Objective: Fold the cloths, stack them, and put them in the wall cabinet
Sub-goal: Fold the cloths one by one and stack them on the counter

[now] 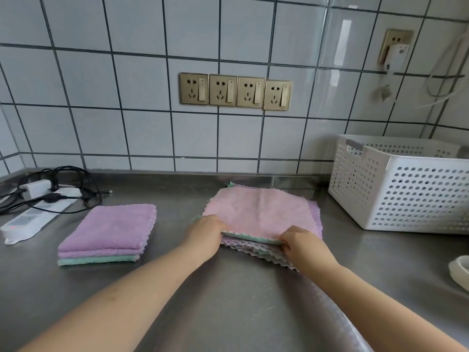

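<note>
Head view: pink cloth (258,212) atop unfolded pile is pinched at its near edge by left hand (205,233) and right hand (302,243); folding step, next lifted toward countertop (228,301) back edge

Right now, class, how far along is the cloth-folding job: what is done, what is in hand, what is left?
Done: a folded stack of purple and green cloths sits on the counter. In hand: the left hand and right hand grip the near edge of the pink cloth atop the unfolded pile. Left: folding that pile, stacking, then the cabinet, which is not in view.
</note>
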Demonstrator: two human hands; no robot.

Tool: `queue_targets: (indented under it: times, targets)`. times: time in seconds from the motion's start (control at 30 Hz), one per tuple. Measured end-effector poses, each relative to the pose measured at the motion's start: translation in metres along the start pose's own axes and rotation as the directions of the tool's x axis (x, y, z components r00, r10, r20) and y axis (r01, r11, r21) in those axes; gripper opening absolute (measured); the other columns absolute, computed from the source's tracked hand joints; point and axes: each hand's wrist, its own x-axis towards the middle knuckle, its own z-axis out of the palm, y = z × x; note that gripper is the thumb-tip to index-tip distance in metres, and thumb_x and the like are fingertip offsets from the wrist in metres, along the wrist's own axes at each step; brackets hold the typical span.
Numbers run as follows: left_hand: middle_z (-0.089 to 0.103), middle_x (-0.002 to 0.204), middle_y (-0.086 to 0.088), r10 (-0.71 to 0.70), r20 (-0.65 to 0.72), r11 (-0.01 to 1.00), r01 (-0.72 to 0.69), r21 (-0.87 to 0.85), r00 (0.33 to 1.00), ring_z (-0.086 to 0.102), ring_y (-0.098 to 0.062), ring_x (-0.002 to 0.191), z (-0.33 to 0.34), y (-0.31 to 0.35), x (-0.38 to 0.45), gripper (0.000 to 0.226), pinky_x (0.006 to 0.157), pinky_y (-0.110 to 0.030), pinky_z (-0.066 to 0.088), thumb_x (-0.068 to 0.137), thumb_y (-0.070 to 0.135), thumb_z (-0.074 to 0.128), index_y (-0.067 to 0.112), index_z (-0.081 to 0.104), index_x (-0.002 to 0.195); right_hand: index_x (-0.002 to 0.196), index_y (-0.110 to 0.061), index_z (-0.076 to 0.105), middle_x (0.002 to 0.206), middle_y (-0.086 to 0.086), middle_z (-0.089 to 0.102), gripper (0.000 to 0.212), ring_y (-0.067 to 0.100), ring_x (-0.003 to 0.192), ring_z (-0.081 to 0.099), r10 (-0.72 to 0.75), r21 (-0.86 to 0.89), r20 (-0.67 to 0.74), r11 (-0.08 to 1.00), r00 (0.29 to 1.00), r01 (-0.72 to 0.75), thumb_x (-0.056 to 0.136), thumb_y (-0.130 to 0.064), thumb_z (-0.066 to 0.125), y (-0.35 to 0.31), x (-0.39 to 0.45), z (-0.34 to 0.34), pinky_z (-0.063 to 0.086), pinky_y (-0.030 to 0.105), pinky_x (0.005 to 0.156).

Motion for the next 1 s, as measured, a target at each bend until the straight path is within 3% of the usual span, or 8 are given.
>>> queue_targets:
  times: [0.13, 0.23, 0.33, 0.47, 0.63, 0.73, 0.87, 1.0]
  targets:
    - [0.062, 0.093, -0.004, -0.061, -0.036, 0.998, 0.061, -0.001, 0.997, 0.058, -0.029, 0.089, -0.01, -0.006, -0.002, 0.024, 0.071, -0.037, 0.05, 0.075, 0.007, 0.043, 0.014, 0.066, 0.079, 0.097, -0.018, 0.062, 0.105, 0.002, 0.059, 0.024, 0.026, 0.098, 0.055, 0.11, -0.108, -0.047, 0.988, 0.993, -0.115, 0.085, -0.008, 0.043, 0.007, 0.002, -0.003, 0.044, 0.029, 0.065]
    - [0.065, 0.103, -0.004, -0.044, -0.182, 0.997, 0.031, -0.073, 0.982, 0.058, -0.029, 0.098, -0.022, -0.002, -0.005, 0.037, 0.076, -0.038, 0.05, 0.077, 0.003, 0.038, 0.015, 0.067, 0.097, 0.101, -0.022, 0.062, 0.102, 0.003, 0.066, 0.026, 0.029, 0.091, 0.06, 0.182, 0.006, -0.138, 0.983, 0.973, -0.183, 0.089, -0.01, 0.043, 0.007, 0.002, -0.02, 0.044, 0.03, 0.066]
    - [0.064, 0.114, -0.001, -0.033, -0.332, 0.986, -0.024, -0.167, 0.943, 0.058, -0.029, 0.102, -0.039, 0.001, -0.017, 0.04, 0.079, -0.041, 0.049, 0.083, -0.002, 0.042, 0.017, 0.064, 0.112, 0.112, -0.021, 0.063, 0.103, 0.003, 0.07, 0.029, 0.029, 0.09, 0.062, 0.203, 0.253, -0.292, 0.959, 0.935, -0.129, 0.092, -0.01, 0.044, -0.002, -0.006, -0.043, 0.047, 0.032, 0.069]
    - [0.064, 0.115, 0.0, 0.017, -0.385, 0.977, -0.097, -0.189, 0.923, 0.06, -0.027, 0.103, -0.059, -0.003, -0.048, 0.031, 0.08, -0.039, 0.05, 0.088, 0.001, 0.047, 0.015, 0.064, 0.111, 0.109, -0.02, 0.064, 0.099, -0.003, 0.07, 0.025, 0.026, 0.09, 0.062, 0.093, 0.302, -0.335, 0.953, 0.938, 0.014, 0.09, -0.01, 0.052, -0.013, -0.034, -0.059, 0.044, 0.03, 0.069]
    - [0.066, 0.11, 0.008, 0.09, -0.247, 0.976, -0.135, -0.171, 0.965, 0.061, -0.015, 0.099, -0.069, -0.012, -0.102, 0.023, 0.08, -0.028, 0.047, 0.092, 0.014, 0.053, 0.02, 0.065, 0.11, 0.09, -0.025, 0.062, 0.074, -0.012, 0.062, 0.007, 0.021, 0.076, 0.058, -0.011, 0.281, -0.134, 0.958, 0.991, 0.048, 0.092, -0.025, 0.055, -0.014, -0.072, -0.057, 0.042, 0.027, 0.064]
    - [0.067, 0.102, 0.009, 0.066, -0.225, 0.975, -0.111, -0.193, 0.972, 0.062, -0.013, 0.093, -0.066, -0.012, -0.128, 0.016, 0.076, -0.028, 0.048, 0.089, 0.019, 0.058, 0.021, 0.068, 0.102, 0.083, -0.021, 0.059, 0.067, -0.009, 0.055, 0.016, 0.02, 0.072, 0.053, -0.034, 0.228, 0.033, 0.973, 0.999, 0.026, 0.093, -0.031, 0.052, -0.022, -0.087, -0.056, 0.037, 0.024, 0.058]
    - [0.067, 0.099, 0.011, 0.028, -0.162, 0.97, -0.066, -0.232, 0.986, 0.06, -0.009, 0.09, -0.068, -0.007, -0.153, 0.016, 0.072, -0.023, 0.041, 0.09, 0.029, 0.058, 0.023, 0.067, 0.101, 0.084, -0.029, 0.059, 0.067, -0.013, 0.053, 0.01, 0.009, 0.067, 0.05, -0.049, 0.265, 0.117, 0.964, 0.992, 0.017, 0.092, -0.032, 0.053, -0.032, -0.102, -0.067, 0.036, 0.017, 0.058]
    - [0.059, 0.076, 0.022, 0.071, 0.076, 0.947, -0.044, -0.318, 0.995, 0.052, 0.011, 0.075, -0.08, -0.001, -0.172, 0.012, 0.071, -0.016, 0.039, 0.088, 0.035, 0.061, 0.038, 0.059, 0.076, 0.067, -0.019, 0.049, 0.062, -0.008, 0.044, 0.029, 0.01, 0.058, 0.039, -0.058, 0.254, 0.236, 0.967, 0.97, -0.004, 0.09, -0.035, 0.055, -0.037, -0.117, -0.077, 0.031, 0.024, 0.057]
